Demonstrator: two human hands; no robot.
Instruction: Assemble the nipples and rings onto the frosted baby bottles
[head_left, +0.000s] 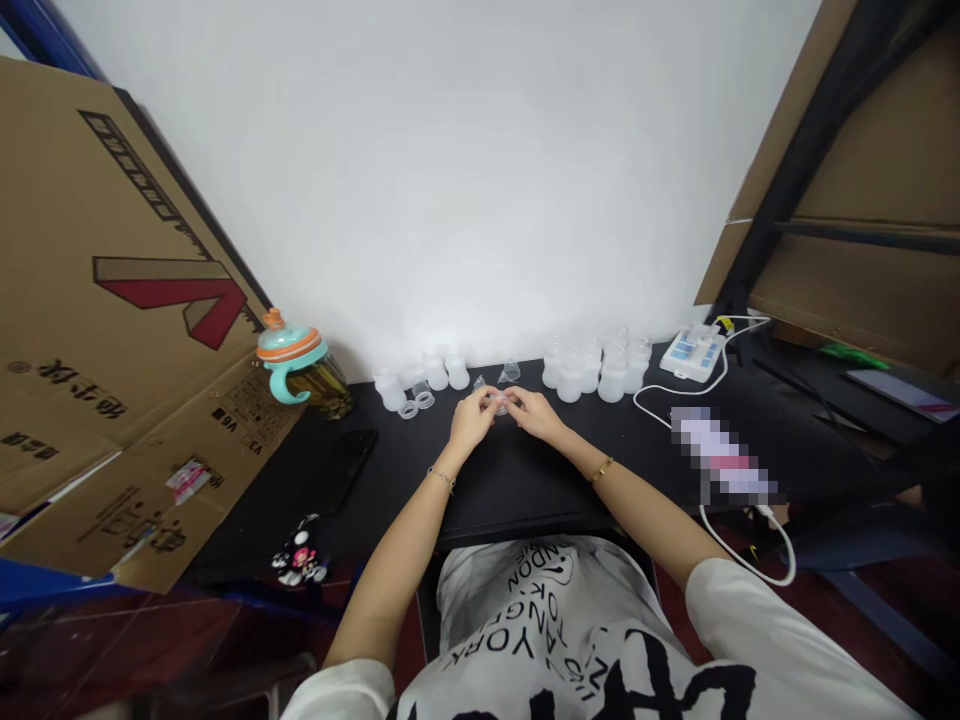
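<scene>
My left hand (pixel 471 420) and my right hand (pixel 534 412) meet over the middle of the black table (pixel 510 490). Their fingertips pinch a small clear plastic ring (pixel 500 402) from both sides; its finer details are too small to make out. Just behind the hands lie clear bottle nipples (pixel 511 370). To the left are two loose clear rings (pixel 408 410), near several white translucent bottles (pixel 389 391) without tops. On the right, several similar small bottles (pixel 569 382) stand upright with clear tops on them.
A teal-lidded jug (pixel 291 362) with dark liquid stands at the left by a large cardboard box (pixel 142 330). A black phone (pixel 351 460) with a charm (pixel 301 556) lies nearer me. At right are a white power strip (pixel 691 352), its cable and a blurred-out device (pixel 721 458).
</scene>
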